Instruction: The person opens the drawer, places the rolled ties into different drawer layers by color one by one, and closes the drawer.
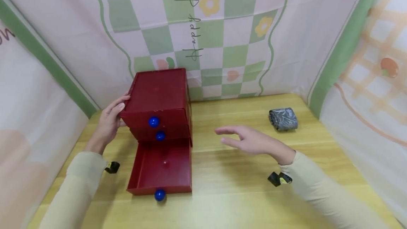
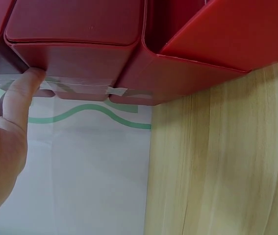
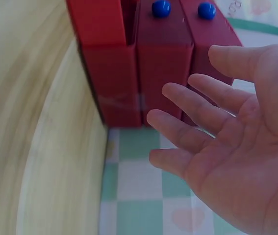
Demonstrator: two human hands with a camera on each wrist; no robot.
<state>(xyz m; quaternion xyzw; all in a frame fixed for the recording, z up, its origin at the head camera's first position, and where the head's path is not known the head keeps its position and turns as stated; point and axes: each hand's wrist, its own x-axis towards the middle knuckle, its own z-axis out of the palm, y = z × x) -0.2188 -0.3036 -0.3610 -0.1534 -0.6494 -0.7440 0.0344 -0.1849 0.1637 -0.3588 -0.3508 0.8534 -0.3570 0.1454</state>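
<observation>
A dark red drawer cabinet [image 1: 155,93] with three tiers stands on the left part of the table. Its bottom drawer [image 1: 163,169] is pulled far out, its bare floor showing, while the upper two are closed. Each front has a round blue knob [image 1: 154,122]. My left hand [image 1: 108,126] touches the cabinet's left side near the top edge; in the left wrist view its thumb [image 2: 26,90] lies against that side. Over the table to the cabinet's right, my right hand [image 1: 251,140] hovers with fingers extended, holding nothing, its palm [image 3: 246,161] towards the cabinet.
A rolled grey patterned cloth [image 1: 283,118] lies at the back right of the wooden table [image 1: 235,193]. Fabric curtains with green checks [image 1: 210,33] hang close behind the cabinet and along both sides. The pulled-out drawer juts towards the front edge.
</observation>
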